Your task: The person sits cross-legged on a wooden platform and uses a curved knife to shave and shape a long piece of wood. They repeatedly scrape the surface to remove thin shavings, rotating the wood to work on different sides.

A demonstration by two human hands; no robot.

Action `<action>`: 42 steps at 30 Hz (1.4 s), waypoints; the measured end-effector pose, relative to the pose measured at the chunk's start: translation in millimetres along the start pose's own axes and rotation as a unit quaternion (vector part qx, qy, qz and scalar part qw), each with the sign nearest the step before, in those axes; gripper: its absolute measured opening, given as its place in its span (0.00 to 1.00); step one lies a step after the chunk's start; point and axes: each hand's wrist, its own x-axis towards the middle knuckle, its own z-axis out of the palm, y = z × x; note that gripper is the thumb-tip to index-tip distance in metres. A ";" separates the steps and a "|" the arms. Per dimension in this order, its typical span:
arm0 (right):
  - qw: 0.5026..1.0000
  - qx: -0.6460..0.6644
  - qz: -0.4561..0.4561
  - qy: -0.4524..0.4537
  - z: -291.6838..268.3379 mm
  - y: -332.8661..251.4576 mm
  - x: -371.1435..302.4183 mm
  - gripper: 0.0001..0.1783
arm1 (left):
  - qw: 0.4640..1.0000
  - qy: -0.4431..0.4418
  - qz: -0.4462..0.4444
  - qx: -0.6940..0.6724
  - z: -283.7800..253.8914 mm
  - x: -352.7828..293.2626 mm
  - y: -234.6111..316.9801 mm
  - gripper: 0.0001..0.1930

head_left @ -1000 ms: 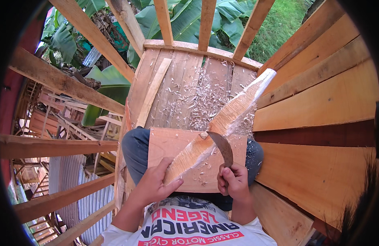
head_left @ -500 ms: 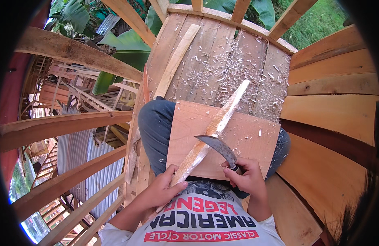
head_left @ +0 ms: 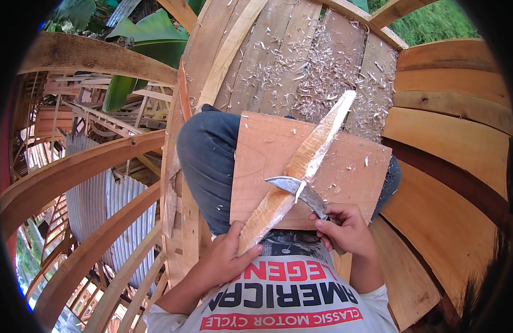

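My left hand [head_left: 230, 254] is closed round the near end of a long wooden stick [head_left: 317, 149], roughly carved, with pale fresh cuts along its right side. The stick slants away to the right over a flat plywood board [head_left: 256, 150] on my lap. In my right hand [head_left: 343, 228] is a curved knife [head_left: 303, 192] with a dark blade. That blade lies across the stick near its middle, and a pale curl of wood stands at the edge. My right fingers hide most of the handle.
Wood shavings [head_left: 328, 66] litter the plank floor [head_left: 267, 61] ahead. A loose wooden strip [head_left: 231, 50] lies at the left of the floor. Wooden rails [head_left: 90, 161] run along the left, with corrugated metal sheets [head_left: 115, 216] beyond. Overlapping planks [head_left: 445, 150] form the right side.
The stick now shows more of its broad tan face. The blade stays across its middle, where a curl of wood now shows. The view has shifted a little.
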 end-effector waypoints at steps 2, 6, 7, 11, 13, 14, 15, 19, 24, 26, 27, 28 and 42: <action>1.000 -0.010 -0.023 0.002 -1.3 -0.2 0.5 0.09 | 1.000 0.004 0.010 0.022 -1.0 0.0 -2.1 0.26; 0.998 -0.045 -0.023 0.030 5.3 -4.0 -1.5 0.09 | 0.999 0.012 -0.021 0.047 -3.1 -2.9 1.0 0.27; 0.995 -0.087 -0.030 0.041 5.5 -2.1 -1.9 0.10 | 0.998 0.017 -0.034 0.059 -3.2 -3.6 2.0 0.27; 0.934 -0.323 -0.097 0.117 9.4 3.9 -4.1 0.12 | 0.995 0.023 -0.064 0.070 -2.9 -6.6 8.6 0.26; 0.893 -0.398 -0.129 0.163 16.3 3.1 -6.2 0.13 | 0.995 0.031 -0.056 0.073 -0.3 -6.6 5.4 0.25; 0.888 -0.400 -0.136 0.182 20.9 2.9 -7.7 0.13 | 0.995 0.035 -0.052 0.075 0.9 -6.1 3.9 0.25; 0.882 -0.402 -0.143 0.201 23.6 3.8 -8.7 0.13 | 0.995 0.032 -0.053 0.077 1.3 -5.1 3.2 0.24; 0.854 -0.435 -0.213 0.192 24.3 17.7 -5.4 0.13 | 0.995 0.021 -0.056 0.074 2.0 -3.6 3.3 0.23; 0.854 -0.454 -0.199 0.159 28.1 9.5 -2.4 0.14 | 0.998 0.035 0.001 0.055 5.8 -1.9 -9.3 0.26; 0.858 -0.443 -0.219 0.143 31.2 12.1 -0.8 0.14 | 0.998 0.049 0.023 0.033 7.0 -1.3 -10.0 0.25; 0.859 -0.437 -0.229 0.134 32.1 13.1 0.2 0.14 | 0.998 0.043 0.012 0.037 6.3 -2.0 -10.2 0.25; 0.848 -0.457 -0.222 0.152 29.0 9.9 -0.1 0.14 | 0.999 0.038 0.002 0.040 5.3 -3.1 -10.0 0.25; 0.993 -0.093 -0.028 -0.071 -6.0 -0.1 -6.7 0.11 | 1.000 0.016 -0.005 0.010 6.0 0.8 -13.2 0.27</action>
